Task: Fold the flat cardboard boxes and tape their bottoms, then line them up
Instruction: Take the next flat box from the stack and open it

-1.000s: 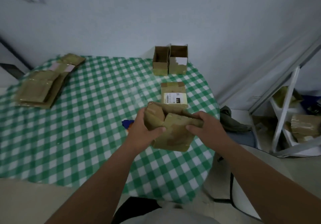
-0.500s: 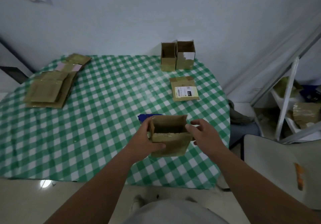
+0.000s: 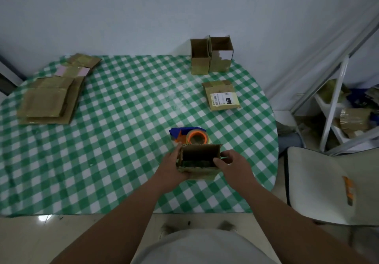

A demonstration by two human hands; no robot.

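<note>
Table (image 3: 102, 161): covered by a green and white checked cloth; it carries all the cardboard and the tape.
Chair (image 3: 328, 185): pale seat off the table's right side, with a small orange item (image 3: 348, 190) lying on it; what it is cannot be told.
Shelf (image 3: 336, 108): white metal frame in the right corner, holding more brown cardboard.
Flat stack (image 3: 49, 101): unfolded cardboard pieces piled at the table's far left, some overlapping, one with pink patches.
Finished boxes (image 3: 211, 56): two upright open-topped boxes touching side by side at the table's far edge, near the wall; the right one has a white patch on its front.
Labelled flat box (image 3: 222, 98): lies flat just in front of that pair, white shipping label facing up.
Box in hand (image 3: 200, 161): folded up, open mouth facing the camera, at the table's near right part, just in front of the tape.
Tape dispenser (image 3: 190, 135): blue body with an orange-cored roll, resting on the table just behind the held box.
Left hand (image 3: 174, 169): grip closed around the box's left wall, thumb along the lower front edge.
Right hand (image 3: 231, 166): grip narrow, fingers curled onto the box's right wall near its open edge.
</note>
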